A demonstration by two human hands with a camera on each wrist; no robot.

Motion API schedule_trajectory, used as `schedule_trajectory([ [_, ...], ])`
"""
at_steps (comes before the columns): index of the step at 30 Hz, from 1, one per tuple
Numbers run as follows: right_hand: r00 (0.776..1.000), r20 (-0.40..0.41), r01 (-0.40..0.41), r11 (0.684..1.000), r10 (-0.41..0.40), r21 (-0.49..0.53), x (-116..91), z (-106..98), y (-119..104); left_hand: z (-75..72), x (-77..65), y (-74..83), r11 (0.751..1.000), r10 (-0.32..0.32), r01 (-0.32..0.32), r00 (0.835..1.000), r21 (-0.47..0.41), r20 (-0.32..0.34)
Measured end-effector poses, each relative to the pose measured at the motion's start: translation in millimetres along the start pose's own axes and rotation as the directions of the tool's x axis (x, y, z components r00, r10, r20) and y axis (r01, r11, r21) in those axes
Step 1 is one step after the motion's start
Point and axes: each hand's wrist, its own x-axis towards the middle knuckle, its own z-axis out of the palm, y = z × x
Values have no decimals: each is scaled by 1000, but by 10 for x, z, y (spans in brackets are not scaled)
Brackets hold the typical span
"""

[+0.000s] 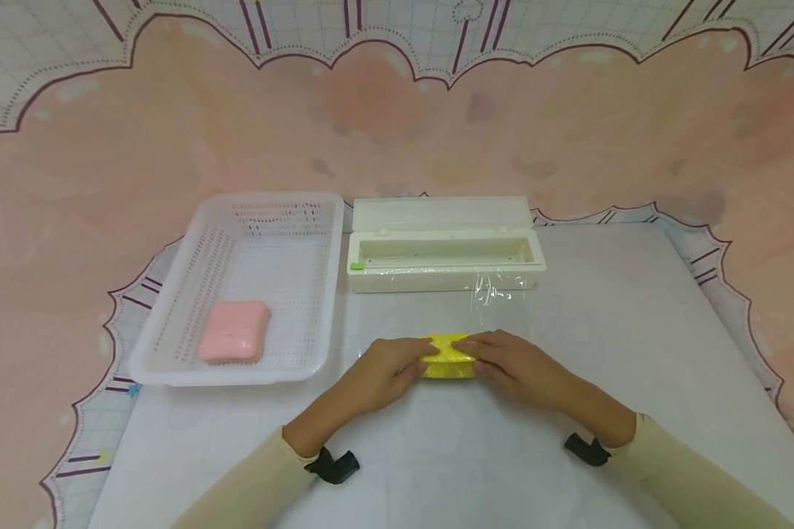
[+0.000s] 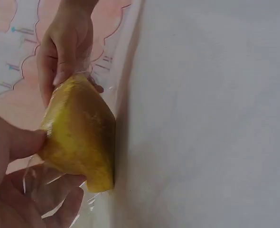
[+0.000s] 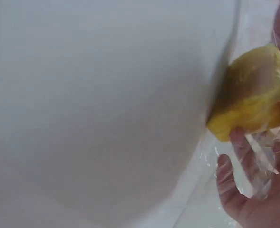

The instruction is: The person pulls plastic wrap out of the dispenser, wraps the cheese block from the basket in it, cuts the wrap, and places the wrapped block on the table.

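"Yellow block (image 1: 448,355): how many do you count?"

"Just one, at the near side of the long white box (image 1: 440,281), between two hands."

"And the rest?"

"One white basket (image 1: 336,294) on the left, with one pink block (image 1: 234,332) lying in its near part. One box, its single lid (image 1: 440,214) tipped back, and one small green tab (image 1: 357,266) at its left end. Clear film (image 1: 492,290) hangs over the box's front and shows around the yellow block too. All of it is on one table (image 1: 602,316) with a pale covering."

"How are the hands posed?"

"Both forearms slant inward from the near corners, in two beige sleeves (image 1: 251,477), with one black piece (image 1: 334,466) at each wrist. The left hand (image 1: 384,378) and right hand (image 1: 523,367) face each other, fingers pointing inward."

"Their grip?"

"The left one pinches the block's left end, forefinger along the top and thumb lower on the near side. The right one mirrors it at the other end. On both, fingers and thumb are parted only by the block."

"Does its underside lie flat?"

"I can't tell; the wrist views show it close against the table, partly shadowed."
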Motion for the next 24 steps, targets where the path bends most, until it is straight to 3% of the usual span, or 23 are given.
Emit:
schedule_trajectory([
  [4, 997, -7, -72, 991, 73, 113, 131, -37, 62, -16, 120, -58, 988, -119, 113, 991, -104, -58],
  [9, 992, -80, -87, 985, 100, 147, 341, -8, 135, 4, 252, -106, 952, -246, 234, 968, -199, -41],
  [15, 970, -99, -193, 951, 221, 241, 531, -7, 187, 19, 397, -157, 932, -330, 311, 940, -186, -82],
  [21, 935, -173, -266, 934, 310, 237, 655, 7, 224, 27, 525, -203, 877, -460, 418, 874, -239, -160],
  [24, 915, -232, -297, 939, 332, 173, 708, 21, 234, 52, 563, -235, 871, -482, 438, 849, -220, -217],
])
